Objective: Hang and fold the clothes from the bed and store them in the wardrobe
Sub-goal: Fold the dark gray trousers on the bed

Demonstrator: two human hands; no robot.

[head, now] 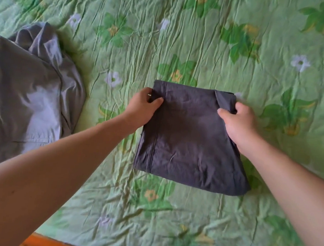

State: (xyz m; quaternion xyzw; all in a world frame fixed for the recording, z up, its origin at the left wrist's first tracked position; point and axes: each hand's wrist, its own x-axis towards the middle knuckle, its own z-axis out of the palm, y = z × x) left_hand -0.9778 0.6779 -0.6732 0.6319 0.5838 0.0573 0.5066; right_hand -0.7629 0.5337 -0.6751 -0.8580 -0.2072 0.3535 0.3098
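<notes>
A dark grey garment (189,137), folded into a rough rectangle, lies on the bed in the middle of the view. My left hand (144,106) pinches its far left corner, thumb on top and fingers under the edge. My right hand (237,121) grips the far right edge, fingers curled round the folded layers. A crumpled lighter grey shirt (26,95) lies unfolded on the bed at the left. The wardrobe is out of sight.
A green bedspread (203,38) with a leaf and flower print covers the whole bed and is heavily wrinkled. A strip of orange wooden bed frame (48,245) shows at the bottom edge.
</notes>
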